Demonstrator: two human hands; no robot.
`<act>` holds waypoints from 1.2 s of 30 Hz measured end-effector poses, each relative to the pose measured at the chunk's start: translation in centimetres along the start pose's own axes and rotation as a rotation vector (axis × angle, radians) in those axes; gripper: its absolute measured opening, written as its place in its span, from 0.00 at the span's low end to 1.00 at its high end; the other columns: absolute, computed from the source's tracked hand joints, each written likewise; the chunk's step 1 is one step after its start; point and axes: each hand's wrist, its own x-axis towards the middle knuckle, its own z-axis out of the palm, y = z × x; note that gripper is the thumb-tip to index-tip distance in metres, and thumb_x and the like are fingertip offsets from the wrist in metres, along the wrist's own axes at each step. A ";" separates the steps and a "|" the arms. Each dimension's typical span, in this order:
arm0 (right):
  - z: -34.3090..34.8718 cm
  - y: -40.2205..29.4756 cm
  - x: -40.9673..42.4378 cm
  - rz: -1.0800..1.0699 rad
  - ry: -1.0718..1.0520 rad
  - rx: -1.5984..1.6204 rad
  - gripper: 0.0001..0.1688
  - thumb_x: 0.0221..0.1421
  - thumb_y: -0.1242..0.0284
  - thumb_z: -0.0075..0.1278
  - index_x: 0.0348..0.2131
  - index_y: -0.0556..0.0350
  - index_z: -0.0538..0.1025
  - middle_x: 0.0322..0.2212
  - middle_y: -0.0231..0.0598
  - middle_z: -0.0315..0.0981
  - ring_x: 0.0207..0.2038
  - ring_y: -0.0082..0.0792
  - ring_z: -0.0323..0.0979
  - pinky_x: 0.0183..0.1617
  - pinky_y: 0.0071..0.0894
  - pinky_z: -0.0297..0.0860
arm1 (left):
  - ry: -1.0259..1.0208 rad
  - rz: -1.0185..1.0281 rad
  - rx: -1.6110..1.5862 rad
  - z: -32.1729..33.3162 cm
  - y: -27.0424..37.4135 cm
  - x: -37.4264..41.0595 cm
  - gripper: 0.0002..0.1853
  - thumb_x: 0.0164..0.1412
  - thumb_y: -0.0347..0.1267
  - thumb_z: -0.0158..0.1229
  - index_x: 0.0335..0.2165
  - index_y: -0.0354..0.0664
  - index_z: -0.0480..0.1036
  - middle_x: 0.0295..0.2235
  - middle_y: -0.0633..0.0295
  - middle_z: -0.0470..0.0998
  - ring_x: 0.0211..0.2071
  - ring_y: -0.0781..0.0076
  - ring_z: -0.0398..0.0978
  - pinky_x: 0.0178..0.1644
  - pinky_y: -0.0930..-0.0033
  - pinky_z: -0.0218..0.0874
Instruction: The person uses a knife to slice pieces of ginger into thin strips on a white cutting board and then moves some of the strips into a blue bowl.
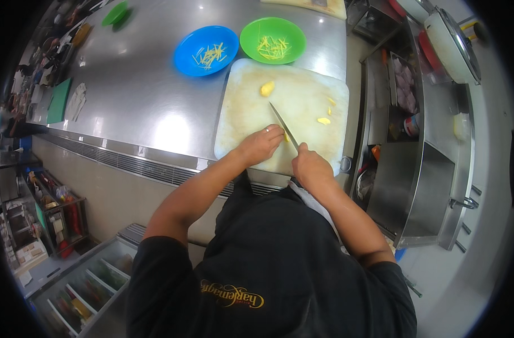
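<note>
My right hand [312, 167] is closed round the handle of a kitchen knife [284, 123], whose blade points away from me over a white cutting board [244, 107]. Beside the blade, my left hand [263, 143] rests with bent fingers at a small yellow piece [287, 137], mostly hidden; whether the fingers grip it I cannot tell. A larger peeled yellow chunk [267, 88], perhaps ginger, lies beyond the knife tip. Several small yellow slices [323, 121] lie at the board's right. Behind the board, a blue bowl [183, 55] and a green bowl [297, 38] hold thin yellow strips.
On the steel counter [134, 84], a green board [59, 100] and a crumpled cloth [77, 101] lie at the left. Another cutting board [335, 7] is at the far edge. A steel unit [438, 126] with a lidded pot [449, 46] stands right, across a gap.
</note>
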 end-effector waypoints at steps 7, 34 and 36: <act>3.6 0.7 1.3 0.018 0.059 0.023 0.12 0.63 0.72 0.45 0.40 0.67 0.68 0.27 0.63 0.79 0.33 0.63 0.80 0.38 0.56 0.76 | 0.020 0.020 0.006 0.0 -0.2 0.0 0.10 0.55 0.22 0.59 0.38 0.32 0.75 0.44 0.51 0.77 0.50 0.53 0.75 0.51 0.60 0.72; 3.4 -0.5 2.6 0.017 0.105 -0.005 0.13 0.64 0.71 0.44 0.39 0.67 0.69 0.28 0.64 0.80 0.34 0.61 0.81 0.41 0.54 0.76 | 0.087 0.022 -0.031 -0.6 0.0 -0.1 0.08 0.54 0.22 0.61 0.36 0.34 0.76 0.41 0.53 0.77 0.46 0.53 0.76 0.48 0.60 0.72; 2.1 -0.8 2.3 -0.019 0.078 -0.013 0.13 0.64 0.71 0.45 0.39 0.67 0.69 0.28 0.64 0.80 0.33 0.61 0.81 0.40 0.55 0.76 | 0.087 0.018 -0.020 -0.5 0.0 -0.2 0.09 0.53 0.22 0.61 0.36 0.34 0.76 0.41 0.53 0.77 0.46 0.53 0.76 0.48 0.60 0.72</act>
